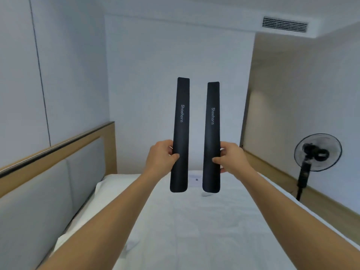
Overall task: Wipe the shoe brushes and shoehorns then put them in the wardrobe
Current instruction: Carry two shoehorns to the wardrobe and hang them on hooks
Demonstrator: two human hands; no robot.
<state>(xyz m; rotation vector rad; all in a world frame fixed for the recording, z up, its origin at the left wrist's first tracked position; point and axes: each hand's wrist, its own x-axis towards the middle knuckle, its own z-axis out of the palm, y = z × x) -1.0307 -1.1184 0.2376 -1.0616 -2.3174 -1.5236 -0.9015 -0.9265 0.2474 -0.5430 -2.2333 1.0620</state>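
Two long, flat, matte black plastic shoehorns, each printed with the white word "Shoehorn" along its length, stand nearly upright side by side in the air at the middle of the view, apart from each other with a narrow gap between them. The left shoehorn [180, 133] is pinched low on its length by the left hand [161, 155], thumb across the front face and fingers wrapped behind its 9 o'clock edge. The right shoehorn [212, 137] is gripped the same way by the right hand [231, 158], thumb on the front and fingers curled round the 3 o'clock edge. Both rounded lower ends hang free below the hands.

Beneath them, toward 6 o'clock, lies a bed with white sheets [194, 221]. A small white card [195, 179] rests on it between the shoehorns' lower ends. A grey padded headboard with a wooden frame [58, 172] runs at 8 o'clock. A black standing fan [316, 152] stands at 3 o'clock, and a ceiling air vent [284, 24] sits at 1 o'clock.
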